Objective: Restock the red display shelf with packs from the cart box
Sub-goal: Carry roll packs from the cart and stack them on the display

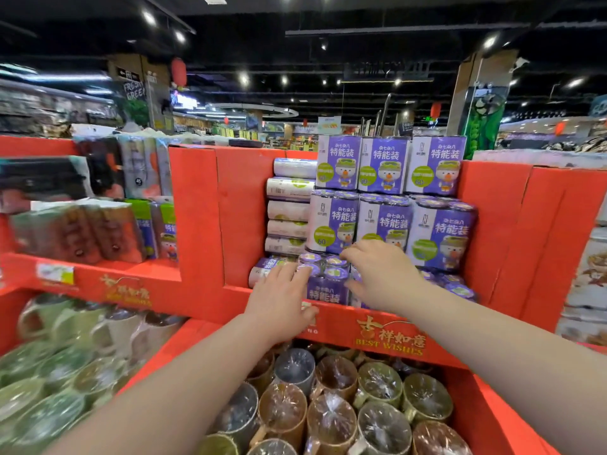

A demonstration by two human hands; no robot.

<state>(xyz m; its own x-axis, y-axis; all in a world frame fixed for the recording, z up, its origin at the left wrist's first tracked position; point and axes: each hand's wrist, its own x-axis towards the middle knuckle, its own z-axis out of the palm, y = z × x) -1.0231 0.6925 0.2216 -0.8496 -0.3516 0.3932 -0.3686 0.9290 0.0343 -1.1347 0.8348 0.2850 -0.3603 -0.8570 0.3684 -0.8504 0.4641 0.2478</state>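
Purple packs [387, 221] of rolls stand stacked in three tiers in the middle bay of the red display shelf [243, 205]. A person's left hand [282, 290] lays straight fingers against the left side of the front bottom pack [325, 287]. The right hand [377, 274], fingers spread wide, rests on that pack's right top edge. Wrapped mugs [331, 412] sit crowded together below.

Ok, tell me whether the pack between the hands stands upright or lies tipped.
Upright. The pack shows its round roll tops upward and its label reads level, facing front.
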